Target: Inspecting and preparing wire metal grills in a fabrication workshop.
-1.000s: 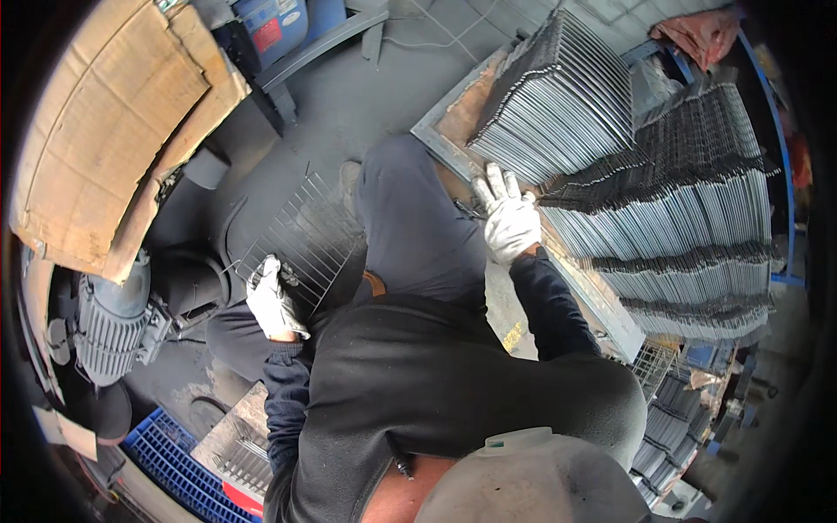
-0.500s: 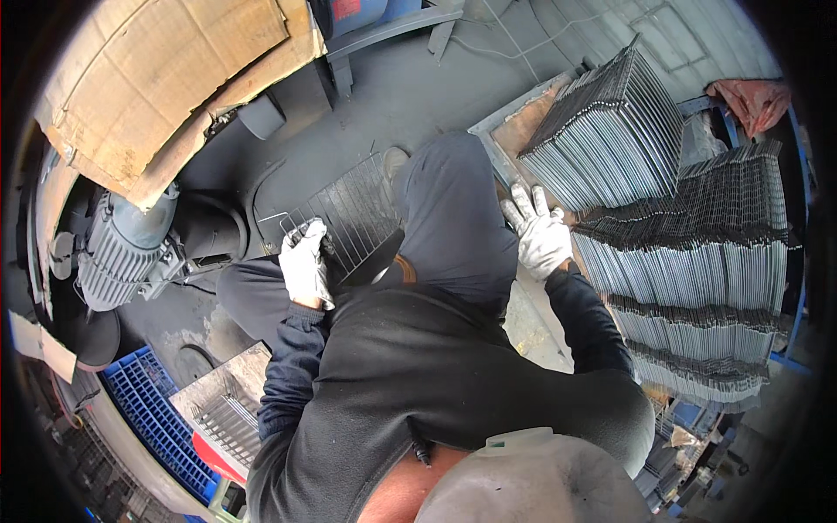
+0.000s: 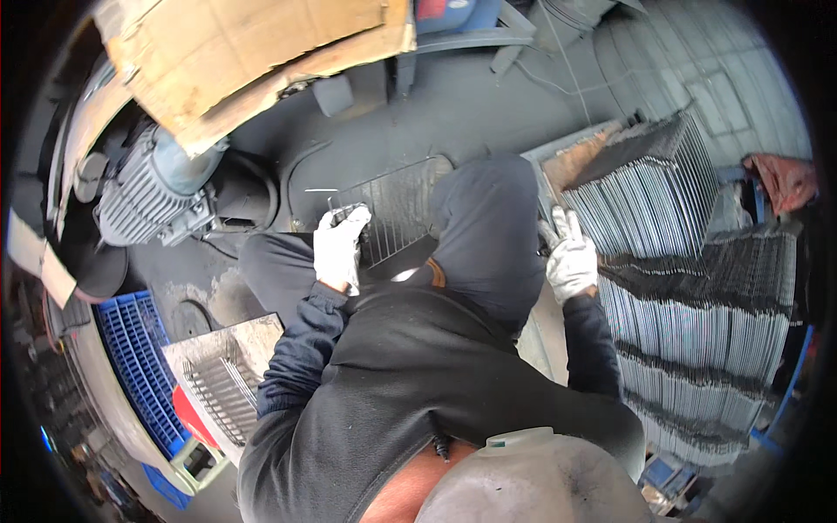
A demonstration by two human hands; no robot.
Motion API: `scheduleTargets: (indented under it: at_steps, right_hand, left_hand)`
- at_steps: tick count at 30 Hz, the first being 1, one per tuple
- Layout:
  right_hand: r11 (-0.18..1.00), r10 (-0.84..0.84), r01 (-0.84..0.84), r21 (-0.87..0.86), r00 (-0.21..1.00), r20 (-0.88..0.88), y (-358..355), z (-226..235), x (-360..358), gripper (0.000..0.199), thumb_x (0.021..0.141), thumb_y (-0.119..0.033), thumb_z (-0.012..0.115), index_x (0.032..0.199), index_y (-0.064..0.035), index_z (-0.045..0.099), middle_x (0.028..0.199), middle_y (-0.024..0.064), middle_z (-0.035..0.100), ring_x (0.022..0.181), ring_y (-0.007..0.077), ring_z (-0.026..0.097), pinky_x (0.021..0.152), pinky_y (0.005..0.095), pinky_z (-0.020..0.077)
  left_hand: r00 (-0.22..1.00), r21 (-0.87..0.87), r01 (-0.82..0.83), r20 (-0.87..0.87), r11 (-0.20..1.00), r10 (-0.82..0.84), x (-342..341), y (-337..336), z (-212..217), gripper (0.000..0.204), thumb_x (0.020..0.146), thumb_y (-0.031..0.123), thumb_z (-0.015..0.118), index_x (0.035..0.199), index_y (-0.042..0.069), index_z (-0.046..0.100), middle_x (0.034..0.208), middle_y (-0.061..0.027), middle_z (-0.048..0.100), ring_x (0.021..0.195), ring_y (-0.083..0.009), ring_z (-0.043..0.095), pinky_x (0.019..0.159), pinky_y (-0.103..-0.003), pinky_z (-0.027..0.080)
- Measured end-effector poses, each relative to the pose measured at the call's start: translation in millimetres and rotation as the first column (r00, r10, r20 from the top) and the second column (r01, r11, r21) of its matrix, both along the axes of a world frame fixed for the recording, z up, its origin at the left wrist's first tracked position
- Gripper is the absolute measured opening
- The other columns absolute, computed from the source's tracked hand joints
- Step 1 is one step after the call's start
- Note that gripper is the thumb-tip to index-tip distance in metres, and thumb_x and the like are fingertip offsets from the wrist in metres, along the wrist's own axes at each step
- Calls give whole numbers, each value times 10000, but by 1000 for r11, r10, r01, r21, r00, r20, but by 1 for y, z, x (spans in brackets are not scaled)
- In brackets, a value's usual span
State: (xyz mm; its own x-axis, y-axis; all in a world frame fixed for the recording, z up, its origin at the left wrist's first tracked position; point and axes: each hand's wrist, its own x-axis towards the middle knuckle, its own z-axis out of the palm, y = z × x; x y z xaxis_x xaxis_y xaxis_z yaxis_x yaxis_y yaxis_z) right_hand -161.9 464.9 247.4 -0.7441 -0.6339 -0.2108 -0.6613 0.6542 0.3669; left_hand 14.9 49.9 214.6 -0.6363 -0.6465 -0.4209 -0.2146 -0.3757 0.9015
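A wire rack (image 3: 397,209) of thin parallel rods stands in front of my lap, its far end by my knee. My left hand (image 3: 340,248), in a white glove, is closed round its near left end. Part of the rack is hidden behind my leg. My right hand (image 3: 572,261), also gloved in white, is beside my right thigh with its fingers stretched out and apart, near the edge of a tall stack of wire racks (image 3: 645,205). I see nothing held in it, though a small dark patch shows beside its thumb side.
More stacked wire racks (image 3: 697,327) fill the right side. At the left stand a grey finned motor (image 3: 144,196), a blue plastic crate (image 3: 139,366) and a board (image 3: 187,353) with metal rods on it. Cardboard (image 3: 261,57) overhangs the far left. A reddish cloth (image 3: 780,183) hangs far right.
The whole view has shifted, with the surroundings moving right and down. My left hand still grips the rack, which looks turned more edge-on. My right hand's fingers have drawn closer together.
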Motion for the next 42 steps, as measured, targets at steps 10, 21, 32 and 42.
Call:
scheduleTargets:
  at_steps: [10, 21, 32, 42]
  right_hand:
    - [724, 201, -138, -676, 980, 15, -117, 127, -27, 508, 999, -294, 687, 1422, -23, 606, 1199, 230, 744, 1013, 290, 757, 856, 372, 590]
    - [-97, 461, 873, -479, 465, 756, -341, -12, -66, 766, 885, -170, 856, 1542, -46, 483, 1231, 118, 716, 965, 184, 698, 746, 352, 573]
    - [-72, 531, 921, -383, 360, 767, -294, -38, -107, 100, 940, -121, 784, 1010, -60, 748, 876, 22, 733, 750, 113, 665, 694, 273, 538]
    - [-19, 425, 929, -369, 341, 839, -384, -42, -57, 82, 916, -105, 773, 962, -51, 733, 831, 23, 718, 718, 129, 637, 699, 298, 522]
  left_hand:
    - [1000, -75, -19, -17, 997, 17, -7, -34, 28, 189, 952, 156, 788, 1043, -2, 741, 843, -14, 731, 721, -85, 623, 692, -254, 496]
    - [958, 117, -46, -277, 992, 77, -36, -61, 16, 190, 1009, 200, 725, 947, 21, 718, 765, -45, 690, 660, -131, 636, 640, -289, 526]
    - [986, 138, 96, -150, 986, -75, -84, -64, 18, 192, 908, 85, 801, 1078, 38, 725, 893, -19, 729, 768, -107, 655, 673, -269, 512]
    - [976, 219, -75, -182, 973, 116, -43, -125, -13, 83, 941, 106, 735, 947, 27, 710, 787, -57, 685, 649, -169, 638, 644, -327, 537]
